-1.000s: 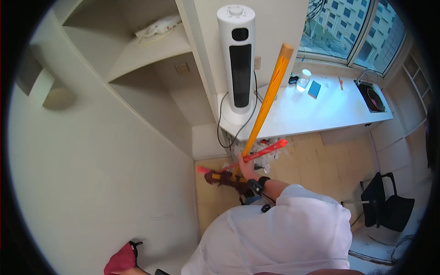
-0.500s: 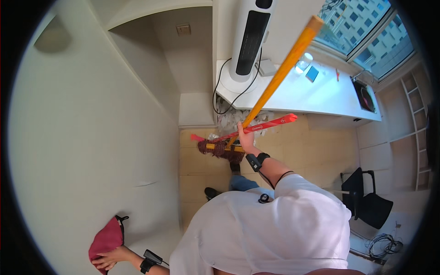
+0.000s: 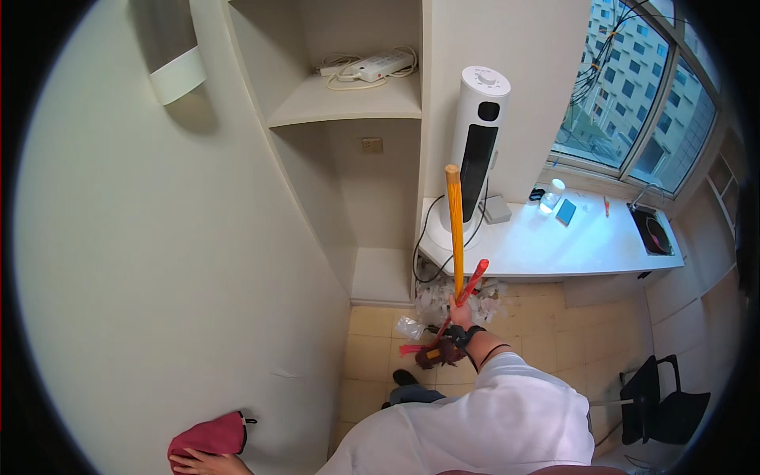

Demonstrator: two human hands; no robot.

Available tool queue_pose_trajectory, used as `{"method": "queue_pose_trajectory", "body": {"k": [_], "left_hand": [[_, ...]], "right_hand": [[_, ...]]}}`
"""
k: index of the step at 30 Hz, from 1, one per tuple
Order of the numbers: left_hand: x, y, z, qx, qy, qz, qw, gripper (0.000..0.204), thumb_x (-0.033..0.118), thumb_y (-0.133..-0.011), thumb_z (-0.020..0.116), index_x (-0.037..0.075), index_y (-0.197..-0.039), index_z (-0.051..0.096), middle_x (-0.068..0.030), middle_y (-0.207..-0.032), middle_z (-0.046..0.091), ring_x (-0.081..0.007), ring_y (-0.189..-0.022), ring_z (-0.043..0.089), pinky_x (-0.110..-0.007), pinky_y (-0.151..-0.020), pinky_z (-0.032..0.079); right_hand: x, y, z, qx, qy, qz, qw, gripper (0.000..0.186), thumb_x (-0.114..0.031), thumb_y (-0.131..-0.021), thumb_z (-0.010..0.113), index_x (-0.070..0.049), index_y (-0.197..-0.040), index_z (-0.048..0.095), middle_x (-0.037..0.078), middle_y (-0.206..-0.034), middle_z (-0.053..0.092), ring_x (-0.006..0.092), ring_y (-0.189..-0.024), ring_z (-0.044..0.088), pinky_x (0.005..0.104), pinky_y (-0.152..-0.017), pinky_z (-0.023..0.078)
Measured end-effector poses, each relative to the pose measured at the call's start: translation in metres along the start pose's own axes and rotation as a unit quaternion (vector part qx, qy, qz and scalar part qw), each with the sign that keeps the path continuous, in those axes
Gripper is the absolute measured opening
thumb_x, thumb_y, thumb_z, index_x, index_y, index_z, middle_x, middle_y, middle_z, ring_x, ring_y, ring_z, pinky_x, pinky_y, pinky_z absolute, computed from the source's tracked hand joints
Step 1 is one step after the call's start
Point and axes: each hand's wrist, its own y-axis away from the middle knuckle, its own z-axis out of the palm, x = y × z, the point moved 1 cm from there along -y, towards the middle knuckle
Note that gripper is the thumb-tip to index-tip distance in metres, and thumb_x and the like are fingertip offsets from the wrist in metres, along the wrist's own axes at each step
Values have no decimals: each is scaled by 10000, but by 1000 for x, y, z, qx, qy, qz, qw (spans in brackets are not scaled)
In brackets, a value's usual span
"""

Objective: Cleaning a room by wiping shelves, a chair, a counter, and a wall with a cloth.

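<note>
My right hand (image 3: 461,311) is closed around the wooden handle (image 3: 455,229) of a mop and a thinner red stick (image 3: 478,276) that crosses it. Below the hand, the mop's brown-red yarn head (image 3: 438,356) rests on the floor by my foot, partly hidden by my wrist. At the lower left, my left hand (image 3: 204,462) has its fingers laid over a dark red cloth (image 3: 212,435) with black trim and a small loop, holding it against the pale wall surface. The frame's lower edge cuts off part of that hand.
A white tower heater (image 3: 477,134) with a trailing black cord stands on the white counter (image 3: 546,249). Clear plastic bags (image 3: 434,297) lie under the counter's left end. A black chair (image 3: 661,404) stands at right. Shelves (image 3: 348,103) hold a power strip (image 3: 385,66).
The view has tilted upward, bringing more of the shelves and heater into sight. The mop handle now stands more upright, swung leftward. Both hands keep their holds.
</note>
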Motion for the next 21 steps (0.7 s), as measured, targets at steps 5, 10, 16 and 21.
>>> {"method": "queue_pose_trajectory", "body": {"k": [5, 10, 16, 21], "left_hand": [[-1, 3, 2, 10, -30, -1, 1000, 855, 463, -895, 600, 157, -1572, 177, -349, -1612, 79, -617, -1444, 89, -783, -1069, 114], [-1, 4, 2, -16, -60, -14, 998, 903, 386, -871, 682, 97, -1560, 176, -360, -1596, 126, -570, -1469, 91, -747, -1104, 124], [-1, 2, -4, -21, -46, -14, 999, 975, 420, -847, 667, 174, -1597, 95, -365, -1609, 33, -603, -1461, 38, -764, -1095, 59], [6, -3, -4, -8, -51, -12, 999, 874, 407, -883, 627, 163, -1583, 163, -319, -1620, 81, -565, -1468, 89, -729, -1108, 90]], "right_hand": [[37, -40, 27, -28, 66, 32, 997, 608, -534, -912, 636, -21, -1239, 606, 271, -1104, 678, 462, -1125, 607, 487, -926, 502], [14, -79, 49, -84, 99, 28, 991, 596, -528, -900, 624, -12, -1197, 638, 294, -1093, 674, 463, -1101, 619, 501, -929, 504], [-34, -92, 83, -126, 155, 55, 978, 620, -515, -910, 597, 28, -1208, 608, 324, -1127, 655, 480, -1095, 616, 519, -920, 503], [-29, -102, 101, -55, 151, 124, 979, 630, -512, -861, 618, 20, -1198, 639, 322, -1235, 619, 466, -1185, 586, 512, -1007, 475]]}}
